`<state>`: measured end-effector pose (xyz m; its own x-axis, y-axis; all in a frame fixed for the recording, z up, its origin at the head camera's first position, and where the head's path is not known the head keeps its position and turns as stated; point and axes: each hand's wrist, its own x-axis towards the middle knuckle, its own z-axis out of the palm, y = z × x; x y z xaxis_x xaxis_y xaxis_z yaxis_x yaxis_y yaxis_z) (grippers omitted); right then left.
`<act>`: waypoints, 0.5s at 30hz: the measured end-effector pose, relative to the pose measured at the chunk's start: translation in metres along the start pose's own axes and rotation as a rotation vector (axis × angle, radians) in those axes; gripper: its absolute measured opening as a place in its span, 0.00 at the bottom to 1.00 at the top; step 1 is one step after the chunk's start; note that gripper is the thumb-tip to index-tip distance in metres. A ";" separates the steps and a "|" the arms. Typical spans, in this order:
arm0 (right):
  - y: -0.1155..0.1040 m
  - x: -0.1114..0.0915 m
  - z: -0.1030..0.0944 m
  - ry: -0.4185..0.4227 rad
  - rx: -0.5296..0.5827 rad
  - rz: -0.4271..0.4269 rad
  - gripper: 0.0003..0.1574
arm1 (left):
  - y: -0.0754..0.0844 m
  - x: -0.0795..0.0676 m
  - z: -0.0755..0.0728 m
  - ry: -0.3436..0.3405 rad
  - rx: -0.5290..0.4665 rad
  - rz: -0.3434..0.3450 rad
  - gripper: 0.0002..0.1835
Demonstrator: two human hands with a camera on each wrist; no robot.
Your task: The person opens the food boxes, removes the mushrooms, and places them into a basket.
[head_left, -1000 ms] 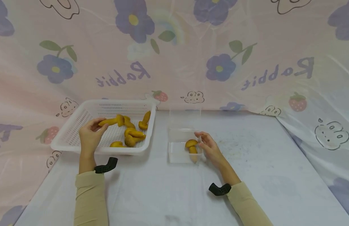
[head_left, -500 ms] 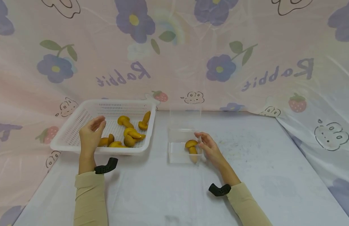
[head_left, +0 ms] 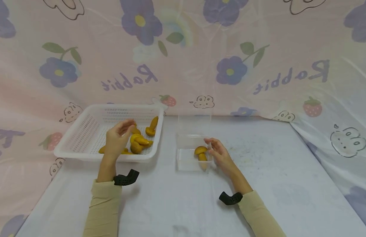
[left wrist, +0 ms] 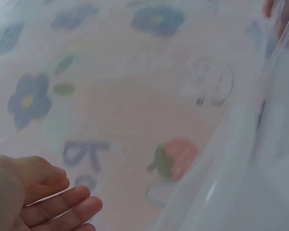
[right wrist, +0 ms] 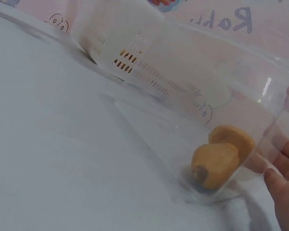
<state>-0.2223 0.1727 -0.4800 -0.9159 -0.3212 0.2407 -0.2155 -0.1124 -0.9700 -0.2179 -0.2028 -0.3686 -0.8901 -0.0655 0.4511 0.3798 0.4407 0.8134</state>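
Observation:
My left hand (head_left: pixel 119 136) hovers over the white plastic basket (head_left: pixel 70 152), its fingers slightly bent. In the left wrist view the left hand (left wrist: pixel 48 197) has nothing between its fingers. Several yellow-brown mushrooms (head_left: pixel 136 147) lie in the basket, some partly hidden behind that hand. My right hand (head_left: pixel 221 156) holds the right side of a clear plastic box (head_left: pixel 185 159). Inside, against the right end, lies one mushroom (head_left: pixel 201 152), stem toward me. The right wrist view shows this mushroom (right wrist: pixel 216 163) through the clear wall, with the right hand (right wrist: pixel 284 180) beside it.
The box's clear lid (head_left: pixel 194 125) stands raised behind it. One mushroom (head_left: pixel 152 126) lies by the basket's right wall. A white cloth (head_left: pixel 159 204) covers the table, and a patterned curtain (head_left: pixel 185 59) hangs behind.
The left hand let go of a mushroom, which now lies near the basket's front, then moved right over the other mushrooms. The right hand and the box stayed in place.

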 end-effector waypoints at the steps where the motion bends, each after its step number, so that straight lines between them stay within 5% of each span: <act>1: 0.000 0.000 0.000 -0.003 0.002 -0.006 0.23 | 0.003 0.000 0.005 -0.041 0.000 0.011 0.17; 15: 0.001 -0.001 -0.001 0.013 -0.018 0.008 0.21 | 0.045 -0.016 0.070 -0.246 -0.050 0.102 0.15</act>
<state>-0.2220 0.1739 -0.4809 -0.9218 -0.3102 0.2325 -0.2141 -0.0925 -0.9724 -0.2037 -0.1195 -0.3650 -0.8785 0.1991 0.4343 0.4776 0.3884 0.7881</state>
